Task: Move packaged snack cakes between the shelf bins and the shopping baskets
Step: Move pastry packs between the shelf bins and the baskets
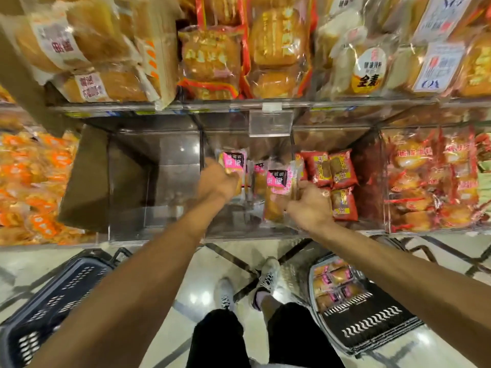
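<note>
nearest the camera, two shopping baskets sit on the pale floor either side of the person's shoes: a dark blue basket [50,301] on the left, with no cakes showing in the part that is visible, and a dark patterned basket [353,312] on the right with several pink-labelled snack cakes [333,285] lying in it.

further out, both arms reach into the clear middle bin [247,229] of the shelf. the right hand [309,205] has its fingers curled round a small stack of pink-labelled cakes [279,181], which stand upright with their long axis running away from the camera. the left hand [216,181] is curled on a single pink-labelled cake [233,160] at the back-left of the same bin; the fingertips are hidden behind the knuckles, so how firm the hold is cannot be told.

the cakes lie just ahead of both sets of fingers, already in hand, and the right hand is nearer to the filled basket below it. whether they are going in or coming out of the bin is not clear from this view.

just to the right, red-wrapped cakes [337,179] fill the neighbouring bin, touching the right hand's thumb side. the bin on the left [148,179] looks bare. above, the top shelf holds larger bread packs [212,59].
</note>
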